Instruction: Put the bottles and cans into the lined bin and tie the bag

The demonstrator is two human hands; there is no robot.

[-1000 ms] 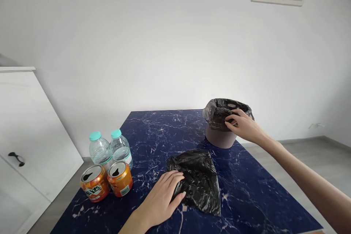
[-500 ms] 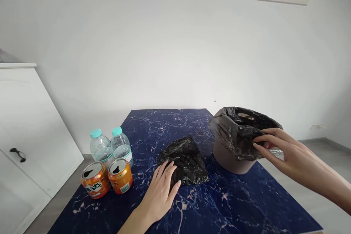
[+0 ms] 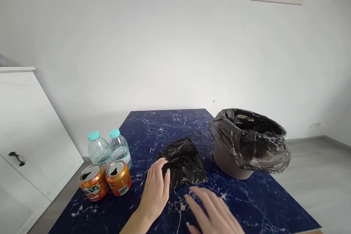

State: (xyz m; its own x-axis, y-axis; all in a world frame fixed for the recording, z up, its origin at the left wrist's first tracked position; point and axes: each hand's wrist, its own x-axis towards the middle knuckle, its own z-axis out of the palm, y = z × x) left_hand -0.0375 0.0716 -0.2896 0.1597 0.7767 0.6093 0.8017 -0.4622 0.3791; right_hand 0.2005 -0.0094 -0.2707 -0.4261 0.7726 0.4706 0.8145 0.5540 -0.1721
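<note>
A crumpled black plastic bag [image 3: 188, 162] lies on the dark blue marbled table. My left hand [image 3: 155, 190] is at its left edge, fingers curled and thumb close by, closed on the plastic. My right hand [image 3: 212, 210], slightly blurred, is in front of the bag with its fingers apart and nothing in them. To the right stands a grey-brown bin [image 3: 229, 162]. A black bin liner [image 3: 246, 146] is folded over its rim and droops on the right side; a cut-out hole shows in the bin's far wall.
At the table's left stand two orange drink cans [image 3: 93, 182], both opened, and two clear bottles [image 3: 119, 148] with turquoise caps behind them. A white cabinet [image 3: 27, 135] is beyond the left edge, and a white wall [image 3: 170, 44] rises behind the table [image 3: 164, 119].
My right hand has let go of the bin liner and moved left and towards me, in front of the bag. The liner's edge now hangs lower. My left hand's fingers have curled at the bag.
</note>
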